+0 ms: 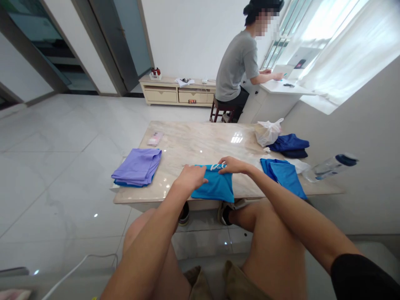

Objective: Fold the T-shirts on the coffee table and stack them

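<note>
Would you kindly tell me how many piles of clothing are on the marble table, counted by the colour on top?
Purple pile: 1
Bright blue piles: 2
Navy pile: 1
Total: 4

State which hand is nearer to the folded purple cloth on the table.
Left: the left hand rests to the right of the folded purple cloth, apart from it; the right hand lies farther right.

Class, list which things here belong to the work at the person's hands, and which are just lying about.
At work: left hand, right hand, blue shirt.
Lying about: purple stack, second blue shirt, navy clothes, plastic bag, bottle.
</note>
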